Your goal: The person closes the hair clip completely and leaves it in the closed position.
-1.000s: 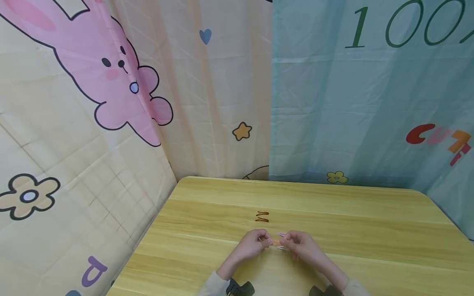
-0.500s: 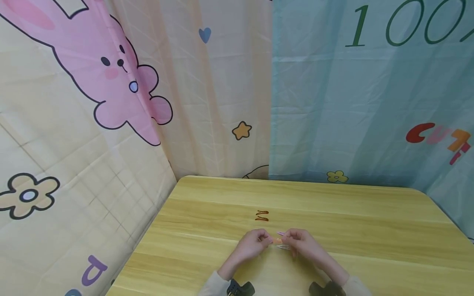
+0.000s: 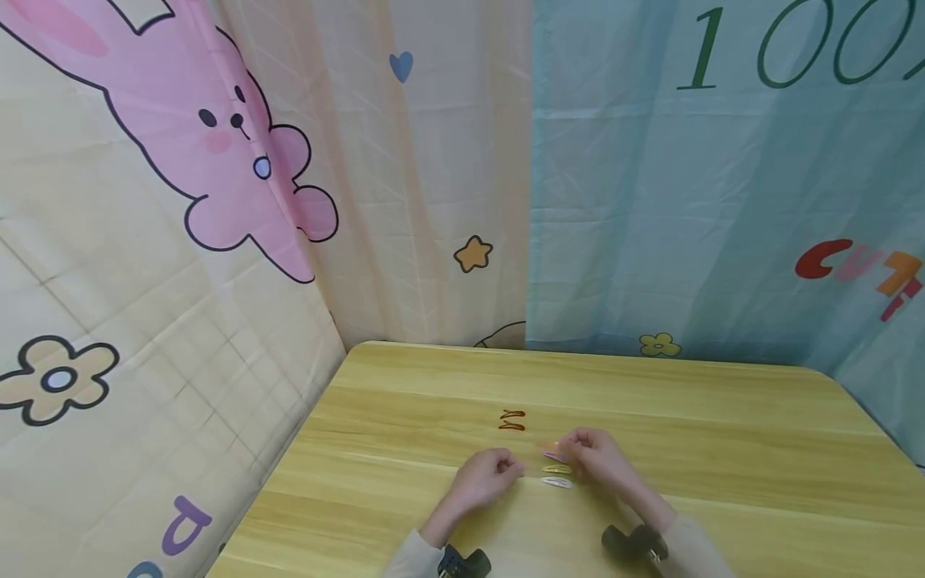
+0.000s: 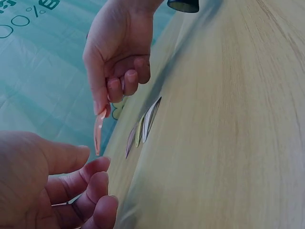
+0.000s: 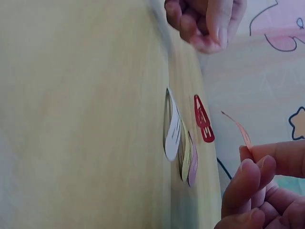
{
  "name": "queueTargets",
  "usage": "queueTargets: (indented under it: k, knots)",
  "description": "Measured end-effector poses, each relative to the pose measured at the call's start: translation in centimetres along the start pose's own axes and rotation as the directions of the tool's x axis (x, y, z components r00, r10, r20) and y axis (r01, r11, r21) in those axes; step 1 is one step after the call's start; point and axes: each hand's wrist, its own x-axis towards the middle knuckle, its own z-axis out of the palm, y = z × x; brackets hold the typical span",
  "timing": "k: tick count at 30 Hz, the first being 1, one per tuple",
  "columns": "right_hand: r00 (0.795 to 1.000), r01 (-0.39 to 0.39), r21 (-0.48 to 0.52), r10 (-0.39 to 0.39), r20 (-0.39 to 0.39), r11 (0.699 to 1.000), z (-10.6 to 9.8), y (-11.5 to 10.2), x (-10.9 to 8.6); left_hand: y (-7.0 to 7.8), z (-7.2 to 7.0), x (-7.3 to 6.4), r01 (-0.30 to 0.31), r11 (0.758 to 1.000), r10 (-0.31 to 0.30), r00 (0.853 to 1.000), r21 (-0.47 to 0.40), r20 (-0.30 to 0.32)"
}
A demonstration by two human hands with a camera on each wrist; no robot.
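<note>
My right hand [image 3: 598, 457] pinches an orange snap hair clip [image 4: 98, 132] by one end between thumb and forefinger. In the right wrist view the clip's thin tip points away from the fingers, above the table. My left hand [image 3: 486, 479] holds nothing; its thumb and fingertips stand slightly apart in the left wrist view, a short way from the clip's free end. Below the hands a white hair clip [image 5: 173, 136], a yellow hair clip [image 3: 556, 469] and a purple hair clip [image 5: 192, 164] lie side by side on the table.
Two reddish-brown hair clips [image 3: 512, 426] lie farther back on the wooden table [image 3: 405, 393]. Printed curtains [image 3: 433, 160] hang along the table's back and left edges. Each wrist carries a dark camera mount [image 3: 466, 563].
Both hands had the orange clip between them; the left hand has let go. My right hand has moved back with the clip, over the purple one, and the yellow clip now shows.
</note>
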Motion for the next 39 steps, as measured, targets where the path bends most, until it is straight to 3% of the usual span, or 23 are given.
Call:
queueTargets:
  k: [4,8,14,24,32,39]
  knots:
    - [0.995,-0.040,-0.059,0.035,-0.097,0.997,-0.2,0.5,0.8,-0.1,-0.1,0.0,0.001,1.000,-0.001,1.000,0.011,-0.010]
    - [0.987,-0.090,-0.099,0.075,-0.140,0.991,-0.3,0.8,1.4,-0.2,0.0,0.1,0.007,1.000,-0.007,1.000,0.009,-0.014]
    - [0.987,-0.113,-0.092,0.101,-0.123,0.989,-0.5,0.9,1.9,-0.1,-0.1,0.1,0.005,1.000,-0.005,1.000,-0.001,-0.015]
    - [0.986,-0.131,-0.214,0.104,-0.133,0.968,-0.8,0.7,1.9,-0.1,-0.2,0.2,-0.003,1.000,0.003,1.000,-0.016,-0.012]
    - [0.980,-0.173,-0.225,0.144,-0.140,0.959,-1.0,0.7,2.1,0.0,-0.3,0.2,-0.005,1.000,0.005,1.000,-0.020,-0.008]
    - [0.980,-0.165,-0.239,0.132,-0.147,0.957,-1.1,0.8,2.2,0.0,-0.5,0.4,0.002,1.000,-0.002,1.000,0.008,-0.017]
